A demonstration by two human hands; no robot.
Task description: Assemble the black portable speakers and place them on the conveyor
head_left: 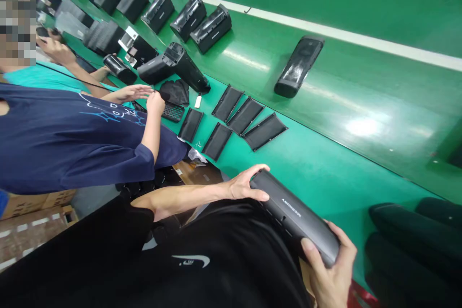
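Observation:
Both my hands grip a long dark grey housing [294, 216], which looks like a portable speaker body and has small lettering on its upper face. My left hand [245, 185] wraps its near end from above, with the fingers across the top. My right hand [328, 269] holds the far end, with the thumb on the side. The housing is tilted across my black shirt [191, 262] and lies just above the green workbench [325, 154]. Part of its underside is hidden by my body.
Several black housings [187, 18] stand in a row on the bench, and several flat black grille panels [245, 116] lie nearby. A person in a navy T-shirt [72, 139] works at the left. Dark padded objects [407, 250] fill the lower right, and cardboard [32, 231] sits at lower left.

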